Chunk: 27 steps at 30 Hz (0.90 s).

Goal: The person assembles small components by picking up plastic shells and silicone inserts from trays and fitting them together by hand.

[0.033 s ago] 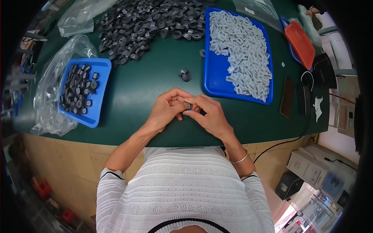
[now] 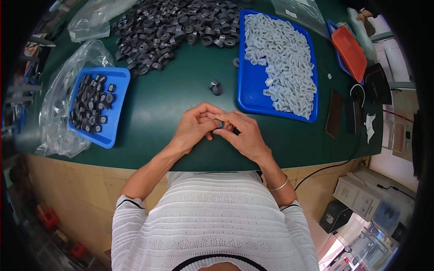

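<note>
My left hand (image 2: pixel 195 128) and my right hand (image 2: pixel 245 135) meet over the near middle of the table, both closed. Between their fingertips they pinch a small dark grey plastic ring (image 2: pixel 220 123), mostly covered by the fingers. Just beyond the hands lies a loose pair of similar dark rings (image 2: pixel 216 87). A big heap of dark plastic rings (image 2: pixel 176 31) spreads across the far side. To the right, a blue tray (image 2: pixel 253 90) carries many small pale translucent plastic pieces (image 2: pixel 289 67). On the left, a smaller blue tray (image 2: pixel 115 115) holds several dark parts (image 2: pixel 92 106).
Clear plastic bags (image 2: pixel 54 117) lie around the left tray and at the far edge. At the right are a red tray (image 2: pixel 350 52), a brown flat object (image 2: pixel 333 113), a black device with a cable (image 2: pixel 356 108) and a white scrap (image 2: pixel 370 126). Another person's hand (image 2: pixel 364 14) shows far right.
</note>
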Available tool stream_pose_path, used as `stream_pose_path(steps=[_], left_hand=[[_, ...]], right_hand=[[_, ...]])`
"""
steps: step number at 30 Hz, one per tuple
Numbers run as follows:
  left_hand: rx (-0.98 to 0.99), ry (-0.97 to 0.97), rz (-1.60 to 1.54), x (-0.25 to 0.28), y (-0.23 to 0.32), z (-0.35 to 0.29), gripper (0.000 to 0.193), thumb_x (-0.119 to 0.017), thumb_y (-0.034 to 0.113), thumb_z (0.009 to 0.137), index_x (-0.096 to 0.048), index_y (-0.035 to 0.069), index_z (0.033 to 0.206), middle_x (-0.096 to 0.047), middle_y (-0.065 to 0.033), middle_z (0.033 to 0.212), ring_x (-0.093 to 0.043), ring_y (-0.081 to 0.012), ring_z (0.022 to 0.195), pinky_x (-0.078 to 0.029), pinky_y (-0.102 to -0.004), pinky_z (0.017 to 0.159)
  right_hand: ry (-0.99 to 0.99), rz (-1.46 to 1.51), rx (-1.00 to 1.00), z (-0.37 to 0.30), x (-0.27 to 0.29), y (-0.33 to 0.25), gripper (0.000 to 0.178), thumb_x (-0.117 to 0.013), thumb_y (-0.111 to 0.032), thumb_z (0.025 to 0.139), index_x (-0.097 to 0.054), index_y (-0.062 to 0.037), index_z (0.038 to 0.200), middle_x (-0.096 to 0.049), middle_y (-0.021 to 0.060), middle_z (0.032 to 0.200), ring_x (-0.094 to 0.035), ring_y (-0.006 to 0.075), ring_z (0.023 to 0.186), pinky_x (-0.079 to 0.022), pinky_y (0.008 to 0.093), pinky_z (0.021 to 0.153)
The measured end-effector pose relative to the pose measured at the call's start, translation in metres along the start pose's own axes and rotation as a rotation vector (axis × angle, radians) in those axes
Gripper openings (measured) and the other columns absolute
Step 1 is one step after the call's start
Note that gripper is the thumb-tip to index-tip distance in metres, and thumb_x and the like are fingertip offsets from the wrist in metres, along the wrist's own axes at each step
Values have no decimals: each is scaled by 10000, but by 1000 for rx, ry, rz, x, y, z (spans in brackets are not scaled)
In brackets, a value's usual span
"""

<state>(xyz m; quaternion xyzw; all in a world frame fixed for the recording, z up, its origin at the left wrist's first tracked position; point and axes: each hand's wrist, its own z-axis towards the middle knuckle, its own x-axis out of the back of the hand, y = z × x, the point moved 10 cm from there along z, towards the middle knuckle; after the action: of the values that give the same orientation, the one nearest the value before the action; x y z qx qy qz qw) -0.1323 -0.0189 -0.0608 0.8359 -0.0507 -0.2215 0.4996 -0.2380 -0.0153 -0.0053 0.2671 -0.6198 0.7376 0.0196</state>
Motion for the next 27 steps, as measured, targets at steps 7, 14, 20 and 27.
stream_pose_path(steps=[7, 14, 20, 27], left_hand=[[-206, -1, -14, -4, 20, -21, 267, -577, 50, 939, -548, 37, 1204, -658, -43, 949, -637, -97, 849, -488, -202, 629], [-48, 9, -188, 3, 5, -9, 177, -594, 112, 953, -573, -18, 1071, -676, -91, 839, -654, -132, 679, -496, -216, 540], [-98, 34, -130, 1, 7, -10, 152, -611, 107, 943, -589, -19, 1026, -669, -82, 818, -638, -118, 654, -488, -208, 539], [-155, 101, -34, 5, 8, -10, 106, -642, 61, 915, -611, 1, 997, -652, -41, 792, -587, -76, 630, -468, -196, 542]], right_hand=[[15, 356, -172, 0, 2, 24, 200, -676, -74, 868, -638, 8, 1047, -639, 35, 761, -568, 83, 657, -465, 239, 585], [163, 383, -208, 4, 12, 23, 141, -643, -65, 887, -625, 14, 1003, -638, 51, 743, -602, 95, 659, -499, 236, 596], [83, 186, -202, 10, 8, 11, 127, -647, 23, 831, -593, 23, 946, -632, 40, 826, -603, 69, 743, -528, 208, 631], [165, 198, -167, 9, 5, 13, 160, -651, 41, 813, -594, 27, 962, -639, 46, 839, -620, 84, 734, -540, 221, 651]])
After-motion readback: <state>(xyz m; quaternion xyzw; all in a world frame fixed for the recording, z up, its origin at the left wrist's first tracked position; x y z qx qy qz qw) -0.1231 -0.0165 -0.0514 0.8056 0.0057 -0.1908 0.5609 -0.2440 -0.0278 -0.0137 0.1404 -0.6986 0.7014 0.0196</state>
